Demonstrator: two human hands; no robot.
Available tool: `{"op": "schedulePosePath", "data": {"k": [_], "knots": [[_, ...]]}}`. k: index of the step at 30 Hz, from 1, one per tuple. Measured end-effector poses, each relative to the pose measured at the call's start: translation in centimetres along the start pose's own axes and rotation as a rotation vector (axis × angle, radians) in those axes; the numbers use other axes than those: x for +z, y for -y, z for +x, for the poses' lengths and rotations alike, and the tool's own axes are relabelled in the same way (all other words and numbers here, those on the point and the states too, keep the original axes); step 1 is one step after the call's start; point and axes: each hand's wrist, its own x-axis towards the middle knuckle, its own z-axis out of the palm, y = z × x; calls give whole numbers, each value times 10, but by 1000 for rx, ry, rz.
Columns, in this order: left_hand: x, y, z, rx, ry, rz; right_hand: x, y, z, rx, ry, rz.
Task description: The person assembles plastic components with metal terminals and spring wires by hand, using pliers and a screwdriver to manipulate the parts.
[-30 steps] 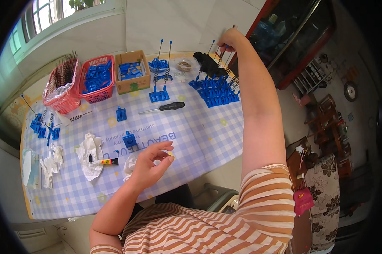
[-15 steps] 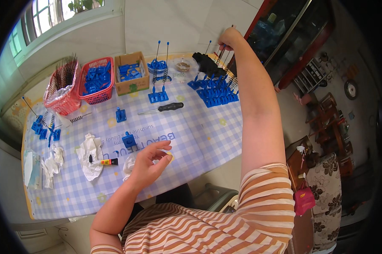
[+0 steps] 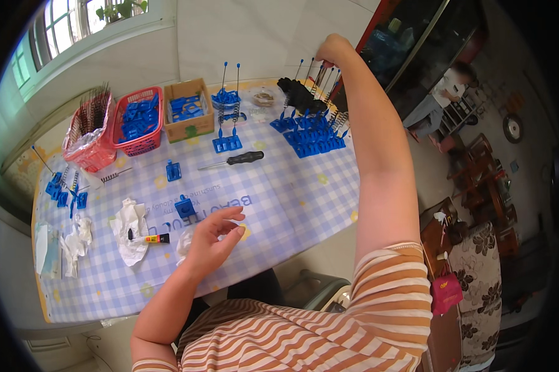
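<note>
My left hand (image 3: 214, 243) hovers over the near part of the table, fingers apart and curved, holding nothing. Just beyond it stands a small blue plastic piece (image 3: 184, 206). At the far right my right hand (image 3: 334, 51) is closed with fingertips down, among upright thin rods tipped in blue; what it grips is hidden. Below it are several blue plastic bases with springs (image 3: 316, 141) in a tight group, a black glove-like cloth (image 3: 299, 94) behind them. A black-handled screwdriver (image 3: 245, 158) and another blue piece (image 3: 173, 170) lie mid-table.
Two red baskets (image 3: 138, 146) and a cardboard box (image 3: 188, 131) of blue parts line the back left. A spring-rod pair (image 3: 227, 144) stands mid-back. Crumpled tissue (image 3: 129, 226) with a glue tube (image 3: 152, 239) lies at left. A person (image 3: 443, 93) stands beyond the table.
My right hand has shifted slightly left and up among the rods. The left hand has barely moved. A person has come into view in the background at right.
</note>
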Motion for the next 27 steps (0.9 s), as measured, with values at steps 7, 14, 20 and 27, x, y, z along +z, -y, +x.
{"op": "schedulePosePath", "data": {"k": [7, 14, 20, 27], "knots": [[2, -2, 1, -21, 6, -23, -17, -29, -9, -86, -150, 48], [6, 4, 1, 28, 5, -42, -16, -55, -7, -166, -279, 11], [5, 5, 0, 41, 8, -66, 9, -53, 20, -103, -212, 84], [5, 1, -1, 37, 5, -50, 40, -49, 64, -92, -320, -236]]}}
